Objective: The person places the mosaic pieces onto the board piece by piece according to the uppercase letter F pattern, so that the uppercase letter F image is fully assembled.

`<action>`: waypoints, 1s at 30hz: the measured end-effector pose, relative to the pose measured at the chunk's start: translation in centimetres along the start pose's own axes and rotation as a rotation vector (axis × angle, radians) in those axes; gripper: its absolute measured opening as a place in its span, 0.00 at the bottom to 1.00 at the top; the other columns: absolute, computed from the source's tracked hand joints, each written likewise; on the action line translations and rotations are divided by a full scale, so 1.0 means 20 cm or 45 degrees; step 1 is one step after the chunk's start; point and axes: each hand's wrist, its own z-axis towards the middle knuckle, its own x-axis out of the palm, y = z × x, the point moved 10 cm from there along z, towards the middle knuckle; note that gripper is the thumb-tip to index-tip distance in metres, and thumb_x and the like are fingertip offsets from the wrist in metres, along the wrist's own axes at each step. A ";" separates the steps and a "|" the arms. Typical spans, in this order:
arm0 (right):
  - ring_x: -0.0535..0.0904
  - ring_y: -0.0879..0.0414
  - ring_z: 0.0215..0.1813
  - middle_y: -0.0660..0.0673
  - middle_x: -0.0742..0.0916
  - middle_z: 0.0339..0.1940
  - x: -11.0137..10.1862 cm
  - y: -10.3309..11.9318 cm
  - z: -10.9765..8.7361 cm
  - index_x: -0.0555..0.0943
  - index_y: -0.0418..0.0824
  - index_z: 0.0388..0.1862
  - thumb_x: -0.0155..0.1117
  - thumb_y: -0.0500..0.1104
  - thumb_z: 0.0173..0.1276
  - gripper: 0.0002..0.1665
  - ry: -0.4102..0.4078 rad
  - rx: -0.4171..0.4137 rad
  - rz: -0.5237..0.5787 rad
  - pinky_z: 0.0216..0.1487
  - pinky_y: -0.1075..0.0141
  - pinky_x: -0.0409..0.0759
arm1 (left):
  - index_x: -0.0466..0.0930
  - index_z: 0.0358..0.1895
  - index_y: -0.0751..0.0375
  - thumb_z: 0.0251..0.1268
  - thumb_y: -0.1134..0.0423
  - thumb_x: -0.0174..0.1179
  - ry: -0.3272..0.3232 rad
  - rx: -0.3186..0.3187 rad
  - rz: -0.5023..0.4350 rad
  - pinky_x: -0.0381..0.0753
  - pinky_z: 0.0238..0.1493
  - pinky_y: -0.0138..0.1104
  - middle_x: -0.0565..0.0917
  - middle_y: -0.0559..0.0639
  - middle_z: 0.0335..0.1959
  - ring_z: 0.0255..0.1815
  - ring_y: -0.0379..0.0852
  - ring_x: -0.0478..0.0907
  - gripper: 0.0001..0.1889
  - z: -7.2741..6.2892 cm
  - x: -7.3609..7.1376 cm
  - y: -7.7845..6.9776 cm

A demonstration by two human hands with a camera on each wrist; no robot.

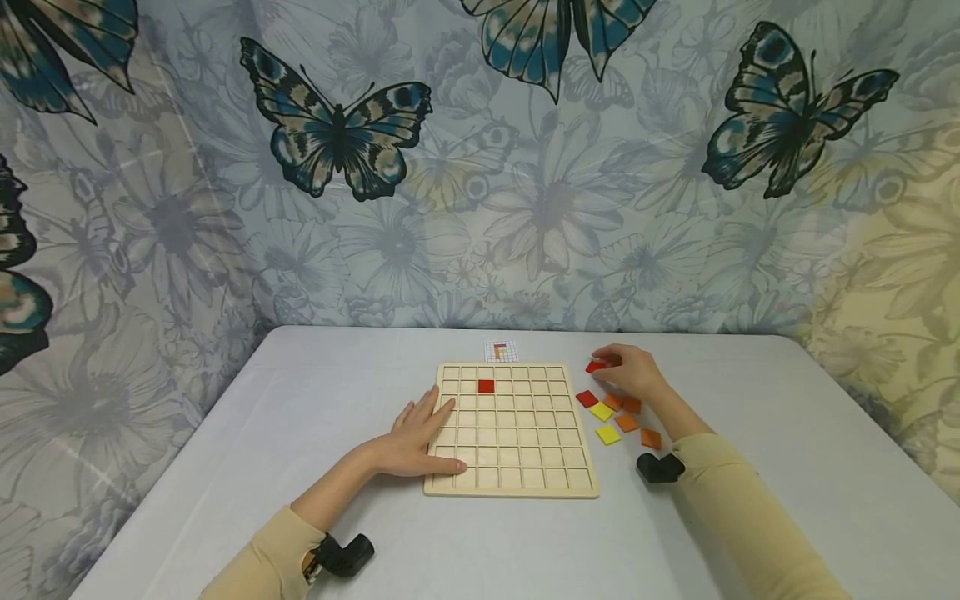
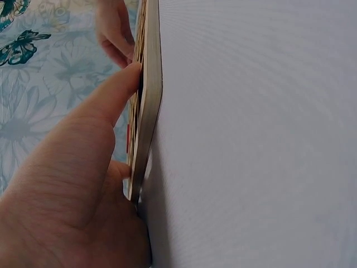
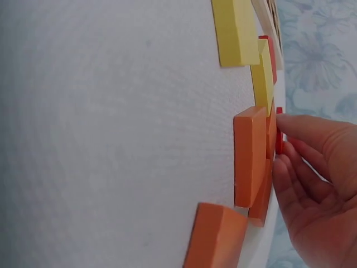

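A light wooden grid board (image 1: 517,492) lies flat on the white table. My left hand (image 1: 408,442) rests on its left side with fingers spread, the thumb over the lower left squares. In the left wrist view, the left thumb (image 2: 120,89) presses on the board's rim (image 2: 150,100). One red tile (image 1: 486,387) sits in a square of the second row. Right of the board, my right hand (image 1: 632,372) pinches another red tile (image 1: 595,366) between thumb and fingers. In the right wrist view, the fingertips partly cover this red tile (image 3: 279,134).
Loose tiles lie between board and right forearm: a red tile (image 1: 587,399), a yellow tile (image 1: 608,434), a second yellow tile (image 1: 602,411) and several orange ones, such as the orange tile (image 1: 651,438). A small pattern card (image 1: 501,352) lies behind the board. A butterfly-patterned wall covering (image 1: 555,208) hangs behind.
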 end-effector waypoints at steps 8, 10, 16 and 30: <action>0.78 0.41 0.51 0.34 0.84 0.49 -0.01 0.01 -0.01 0.79 0.31 0.57 0.67 0.42 0.66 0.23 -0.014 0.014 -0.014 0.50 0.52 0.79 | 0.42 0.79 0.62 0.59 0.35 0.61 0.021 -0.022 0.023 0.29 0.73 0.53 0.31 0.65 0.78 0.78 0.58 0.28 0.55 0.00 0.00 -0.02; 0.78 0.42 0.51 0.34 0.84 0.49 -0.01 0.02 -0.01 0.79 0.31 0.57 0.67 0.42 0.66 0.23 -0.016 0.024 -0.013 0.51 0.52 0.78 | 0.42 0.79 0.62 0.60 0.37 0.62 0.028 -0.030 0.025 0.29 0.73 0.53 0.31 0.65 0.78 0.78 0.58 0.28 0.54 0.00 -0.01 -0.02; 0.78 0.42 0.50 0.34 0.84 0.49 0.00 0.03 -0.02 0.79 0.32 0.57 0.67 0.43 0.66 0.24 -0.025 0.023 0.012 0.49 0.54 0.78 | 0.41 0.79 0.62 0.60 0.36 0.61 0.031 -0.031 0.027 0.28 0.73 0.53 0.31 0.65 0.78 0.78 0.58 0.28 0.55 0.00 -0.01 -0.02; 0.80 0.44 0.52 0.38 0.85 0.51 0.06 0.12 -0.03 0.80 0.36 0.59 0.69 0.47 0.65 0.26 0.019 -0.032 0.131 0.52 0.52 0.77 | 0.42 0.78 0.64 0.60 0.38 0.62 0.019 -0.035 0.021 0.30 0.73 0.54 0.32 0.67 0.78 0.78 0.59 0.29 0.54 0.00 -0.01 -0.02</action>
